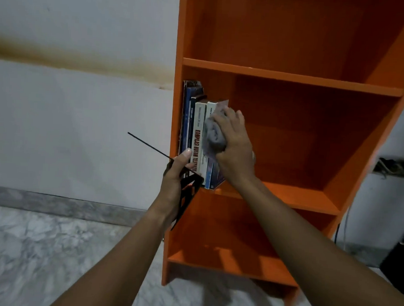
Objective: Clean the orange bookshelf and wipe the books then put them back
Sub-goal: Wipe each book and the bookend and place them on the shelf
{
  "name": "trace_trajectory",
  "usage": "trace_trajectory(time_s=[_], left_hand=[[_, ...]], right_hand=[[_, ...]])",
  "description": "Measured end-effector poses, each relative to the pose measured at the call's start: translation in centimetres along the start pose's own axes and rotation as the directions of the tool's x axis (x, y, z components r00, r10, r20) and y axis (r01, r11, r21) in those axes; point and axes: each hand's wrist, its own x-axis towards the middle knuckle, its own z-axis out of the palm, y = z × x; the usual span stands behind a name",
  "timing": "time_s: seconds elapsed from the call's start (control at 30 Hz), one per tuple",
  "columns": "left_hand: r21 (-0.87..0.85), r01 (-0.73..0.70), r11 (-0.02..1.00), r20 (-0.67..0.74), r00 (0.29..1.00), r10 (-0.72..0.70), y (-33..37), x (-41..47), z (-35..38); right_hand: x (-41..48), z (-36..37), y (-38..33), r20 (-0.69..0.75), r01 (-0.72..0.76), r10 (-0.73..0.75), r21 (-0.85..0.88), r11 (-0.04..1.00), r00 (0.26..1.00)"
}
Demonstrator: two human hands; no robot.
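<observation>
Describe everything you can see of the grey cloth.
The grey cloth looks soft and is bunched into a rumpled wad. The right hand holds it against the cover of the outermost book, which stands on the middle board of the orange bookshelf. The hand hides its right part.

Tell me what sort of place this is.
Probably a room in a home: an orange bookshelf with a few books stands by a stained white wall on a marble-patterned floor.

Bookshelf top cropped at 12 o'clock; right grip and cloth hide much of end book; thin spines unreadable.
</observation>
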Motion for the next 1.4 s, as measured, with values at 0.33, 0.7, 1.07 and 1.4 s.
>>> trace_trajectory(time_s=[0.33, 0.7, 1.07, 1.4], left_hand=[[-0.041, -0.048, 0.998, 0.062, 0.997, 0.051, -2.3, 0.9, -1.2], [0.287, -0.039, 0.957, 0.172, 0.985, -0.012, -3.3, -1.0, -2.1], [0.766, -0.282, 0.577, 0.471, 0.858, -0.206, -2.8, -1.1, 3.0], [0.888, -0.299, 0.350, 0.389, 0.894, -0.223, -2.3, -0.6, 5.7]], right_hand=[[-10.7, 6.2, 4.2, 0.251, 0.045, -0.012, -0.126, 0.991, 0.968], [-10.7, -0.2, 4.1, 0.219, -0.470, 0.437, 0.620, 0.628, 0.872], [-9.8, -11.0, 2.5, 0.557, -0.427, 0.105, 0.489, 0.760, 0.824], [-10.3, -11.9, 3.4, 0.086, -0.134, 0.140, -0.075, 0.988, 0.986]])
